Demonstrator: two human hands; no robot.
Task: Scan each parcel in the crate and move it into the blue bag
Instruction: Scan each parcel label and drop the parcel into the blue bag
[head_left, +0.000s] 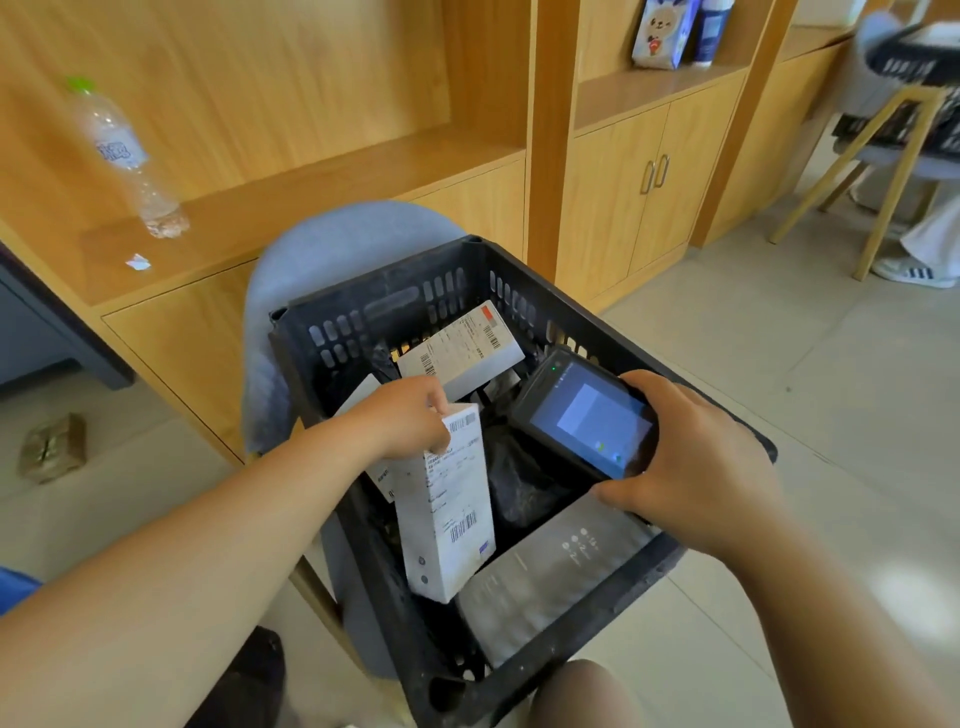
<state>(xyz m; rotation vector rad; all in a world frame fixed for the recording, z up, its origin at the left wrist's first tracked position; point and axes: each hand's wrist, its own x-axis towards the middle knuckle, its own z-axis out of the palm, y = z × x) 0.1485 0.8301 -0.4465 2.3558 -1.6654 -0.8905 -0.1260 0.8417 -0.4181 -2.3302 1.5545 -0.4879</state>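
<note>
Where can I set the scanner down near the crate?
For the scanner: bare wooden ledge between the water bottle and the cabinet upright; bare floor tiles right of the crate. The crate itself is crowded: white box, labelled parcel, black bags, grey pouch.

Up and left of the left hand (410, 415): clear water bottle (124, 156) standing on a wooden ledge (311, 192), paper scrap (138, 263) near its base. Left, on the floor, small brown box (52, 447). Beyond the right hand (696, 462): cabinet doors (654, 176), wooden-legged chair (893, 145).

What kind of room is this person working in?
Probably an office or parcel room: wooden cabinets along the wall, a black crate of labelled parcels on a grey chair, a scanner in the right hand.
</note>
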